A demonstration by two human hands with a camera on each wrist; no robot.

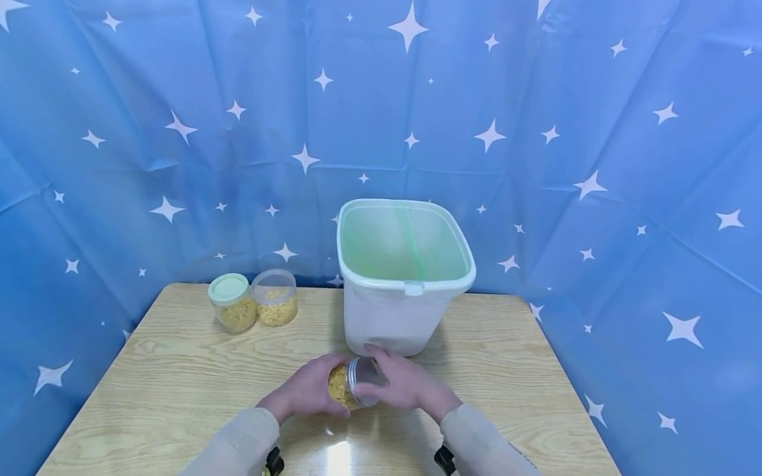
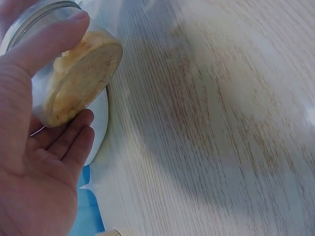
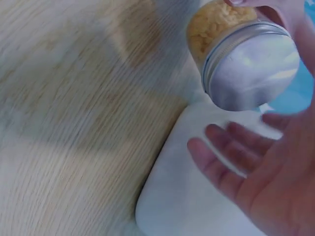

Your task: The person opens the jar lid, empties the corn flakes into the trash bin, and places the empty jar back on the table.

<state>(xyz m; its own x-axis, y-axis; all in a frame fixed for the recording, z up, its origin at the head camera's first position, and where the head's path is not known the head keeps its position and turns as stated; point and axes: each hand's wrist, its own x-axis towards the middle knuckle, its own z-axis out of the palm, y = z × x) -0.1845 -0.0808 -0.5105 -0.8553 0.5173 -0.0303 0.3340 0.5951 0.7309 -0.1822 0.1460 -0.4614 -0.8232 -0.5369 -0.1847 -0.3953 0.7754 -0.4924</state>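
Note:
My left hand (image 1: 309, 389) grips a clear jar (image 2: 81, 73) of small yellow pieces, thumb on one side and fingers on the other. The jar is tilted on its side above the wooden table, its silver lid (image 3: 253, 71) turned to the right. Around the lid end, my right hand (image 1: 407, 383) has its fingers spread. In the right wrist view those fingers (image 3: 221, 172) stand apart from the lid's face; whether the thumb touches the rim I cannot tell. Right behind both hands stands a white bin (image 1: 387, 317).
A pale green liner (image 1: 381, 244) covers the bin's inside. At the table's back left, a green-lidded jar (image 1: 229, 291) stands beside a clear container (image 1: 276, 311), both holding yellow pieces. A blue star-printed curtain (image 1: 250, 185) surrounds the wooden table (image 1: 196, 377).

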